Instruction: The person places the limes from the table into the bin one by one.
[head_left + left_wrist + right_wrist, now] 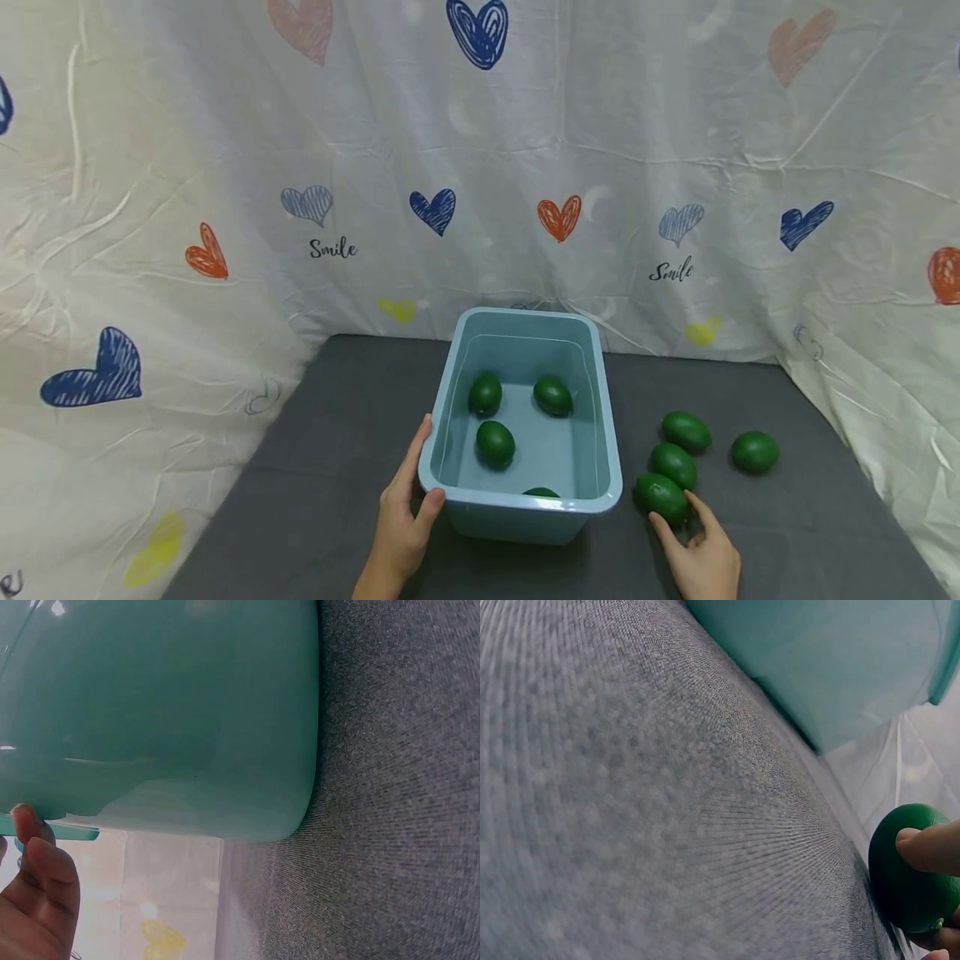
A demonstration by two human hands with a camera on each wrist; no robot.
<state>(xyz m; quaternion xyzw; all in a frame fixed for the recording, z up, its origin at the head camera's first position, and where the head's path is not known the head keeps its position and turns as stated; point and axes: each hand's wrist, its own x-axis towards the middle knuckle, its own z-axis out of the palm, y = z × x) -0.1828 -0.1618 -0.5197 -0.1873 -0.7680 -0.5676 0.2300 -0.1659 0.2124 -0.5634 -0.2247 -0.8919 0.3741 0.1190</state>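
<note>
Left hand (401, 521): grip clamped on the near-left corner of the tub (609, 467), thumb over the rim, fingers along the left wall.
Right hand (701, 558): finger and thumb closing on the nearest lime (662, 497); the lime lies on the tabletop (315, 467), just right of the tub.
Done: four limes in the tub (496, 442), one half hidden behind the near wall.
Left: four on the tabletop; two more (672, 463) just beyond the gripped one, a fourth (754, 451) farther right.
Around: heart-print cloth (525, 167) behind and at both sides.
Obstacles: none seen between lime and tub, only the tub's right wall to pass over.
</note>
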